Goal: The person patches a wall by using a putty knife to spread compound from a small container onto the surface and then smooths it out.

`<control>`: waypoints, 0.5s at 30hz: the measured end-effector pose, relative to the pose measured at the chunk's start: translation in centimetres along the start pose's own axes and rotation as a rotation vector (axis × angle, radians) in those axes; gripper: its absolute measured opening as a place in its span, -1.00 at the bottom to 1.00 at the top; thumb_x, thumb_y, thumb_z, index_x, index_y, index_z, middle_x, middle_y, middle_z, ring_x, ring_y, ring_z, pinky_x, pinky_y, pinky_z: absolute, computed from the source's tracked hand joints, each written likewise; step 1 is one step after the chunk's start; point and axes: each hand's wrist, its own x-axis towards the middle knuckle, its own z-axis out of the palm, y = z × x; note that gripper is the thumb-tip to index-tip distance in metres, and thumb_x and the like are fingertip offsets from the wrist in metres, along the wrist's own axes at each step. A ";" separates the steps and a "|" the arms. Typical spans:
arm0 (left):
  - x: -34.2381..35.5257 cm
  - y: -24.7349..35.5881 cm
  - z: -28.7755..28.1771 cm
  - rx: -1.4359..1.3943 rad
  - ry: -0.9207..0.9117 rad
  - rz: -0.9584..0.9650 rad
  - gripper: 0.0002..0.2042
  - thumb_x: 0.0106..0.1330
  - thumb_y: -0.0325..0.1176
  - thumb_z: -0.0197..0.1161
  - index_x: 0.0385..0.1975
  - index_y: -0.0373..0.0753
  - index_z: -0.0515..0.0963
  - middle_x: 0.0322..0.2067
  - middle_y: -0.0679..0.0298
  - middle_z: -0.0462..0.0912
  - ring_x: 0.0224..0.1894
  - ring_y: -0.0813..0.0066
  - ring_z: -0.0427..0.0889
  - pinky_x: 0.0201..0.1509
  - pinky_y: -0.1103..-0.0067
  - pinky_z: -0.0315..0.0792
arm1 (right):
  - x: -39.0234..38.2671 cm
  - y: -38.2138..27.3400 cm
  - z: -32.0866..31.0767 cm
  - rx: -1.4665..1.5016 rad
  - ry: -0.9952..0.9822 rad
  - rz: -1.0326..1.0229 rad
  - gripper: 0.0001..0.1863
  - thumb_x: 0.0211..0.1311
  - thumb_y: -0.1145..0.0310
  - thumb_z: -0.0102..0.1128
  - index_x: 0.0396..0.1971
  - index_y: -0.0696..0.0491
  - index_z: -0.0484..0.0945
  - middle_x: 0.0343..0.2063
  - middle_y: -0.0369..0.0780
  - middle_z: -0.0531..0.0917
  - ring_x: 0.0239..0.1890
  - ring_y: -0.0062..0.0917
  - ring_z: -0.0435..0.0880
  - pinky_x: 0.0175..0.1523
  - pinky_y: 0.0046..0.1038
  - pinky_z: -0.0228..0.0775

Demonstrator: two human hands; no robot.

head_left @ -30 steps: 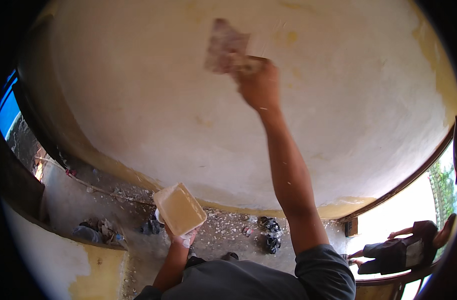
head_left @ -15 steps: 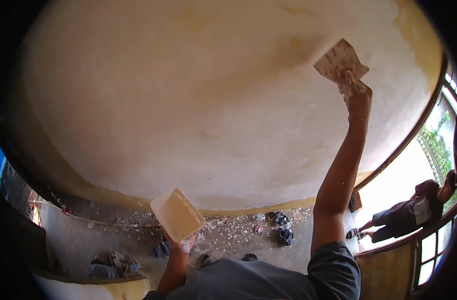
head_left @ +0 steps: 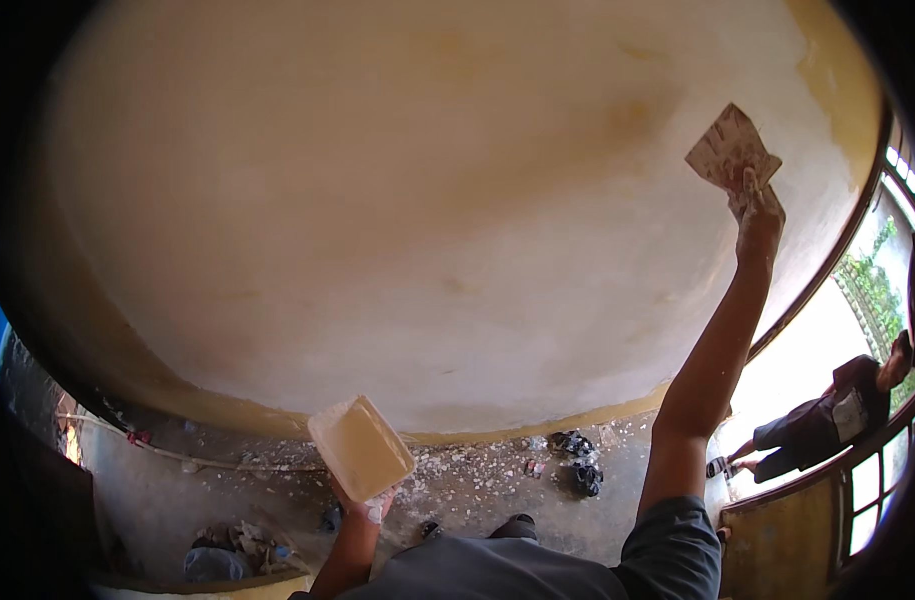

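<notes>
High on the right, my right hand (head_left: 757, 212) grips a broad putty knife (head_left: 732, 150), its blade smeared with pale filler and against or very close to the wall. The wall (head_left: 377, 220) carries whitish skim over yellow paint, with yellow showing in patches and along its edges. Low and left of centre, my left hand (head_left: 365, 503) holds up a shallow rectangular tub (head_left: 362, 450) from beneath, tilted. Cream-coloured filler seems to coat its inside. The fingers under the tub are mostly hidden.
White flakes litter the floor (head_left: 477, 475) along the wall's foot. Black plastic bags (head_left: 585, 478) lie on it right of centre, and a heap of rubbish (head_left: 239, 552) sits at lower left. Another person (head_left: 822, 420) stands by the bright opening at right.
My right hand and the putty knife have moved right and a little down across the wall. The tub in my left hand sits slightly lower in view.
</notes>
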 end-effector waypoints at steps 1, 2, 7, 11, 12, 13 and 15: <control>-0.4 0.5 0.0 0.007 0.015 0.012 -0.33 0.25 0.18 0.04 0.31 -0.02 0.20 0.16 0.22 0.44 0.11 0.16 0.52 -0.05 0.15 0.56 | -0.8 -1.2 2.0 0.157 -0.065 0.013 -0.46 0.27 0.27 0.21 0.18 0.21 0.35 0.04 -0.13 0.55 0.02 -0.40 0.57 0.08 -0.36 0.41; -0.9 1.2 0.3 0.077 0.047 0.062 -0.35 0.25 0.21 0.02 0.28 0.00 0.24 0.13 0.25 0.46 0.09 0.16 0.54 -0.07 0.15 0.56 | -1.9 -2.4 5.0 0.127 -0.105 -0.003 -0.48 0.24 0.26 0.25 0.13 0.18 0.37 0.01 -0.11 0.57 -0.01 -0.39 0.58 0.05 -0.33 0.44; -2.4 1.0 1.3 0.183 0.102 0.172 -0.37 0.23 0.26 -0.01 0.23 0.05 0.30 0.06 0.30 0.51 0.03 0.17 0.56 -0.10 0.15 0.56 | -4.4 -8.0 18.1 -0.112 -0.365 -0.317 -0.54 0.12 0.22 0.35 -0.10 0.20 0.46 -0.20 -0.05 0.65 -0.24 -0.41 0.62 -0.13 -0.44 0.45; -3.3 1.1 2.4 0.147 0.111 0.208 -0.37 0.23 0.26 -0.01 0.23 0.04 0.29 0.06 0.29 0.51 0.04 0.17 0.56 -0.11 0.16 0.57 | -1.7 -4.9 19.1 -0.455 -0.177 -0.410 -0.54 0.05 0.18 0.35 -0.17 0.22 0.51 -0.28 -0.03 0.65 -0.22 -0.29 0.61 -0.08 -0.33 0.43; -3.5 1.2 2.8 0.146 0.112 0.218 -0.37 0.23 0.26 -0.01 0.23 0.04 0.29 0.06 0.29 0.51 0.04 0.17 0.56 -0.11 0.16 0.57 | -0.2 -2.6 16.8 -0.555 -0.051 -0.436 -0.57 0.08 0.23 0.32 -0.12 0.19 0.53 -0.26 -0.03 0.65 -0.21 -0.36 0.62 -0.10 -0.37 0.44; -3.2 0.7 3.6 0.139 0.095 0.214 -0.37 0.23 0.25 -0.01 0.23 0.04 0.29 0.06 0.29 0.51 0.04 0.17 0.56 -0.11 0.16 0.57 | 3.8 1.7 12.3 -0.643 -0.012 -0.700 -0.66 0.17 0.32 0.26 -0.10 0.17 0.54 -0.24 -0.08 0.66 -0.25 -0.46 0.64 -0.19 -0.48 0.48; -4.6 1.4 3.5 0.141 0.107 0.247 -0.36 0.23 0.25 -0.01 0.23 0.03 0.29 0.06 0.28 0.51 0.04 0.17 0.56 -0.11 0.16 0.57 | 1.8 1.2 8.1 0.090 0.005 -0.001 -0.72 0.26 0.41 0.18 -0.09 0.23 0.52 -0.21 -0.11 0.67 -0.28 -0.47 0.68 -0.25 -0.53 0.55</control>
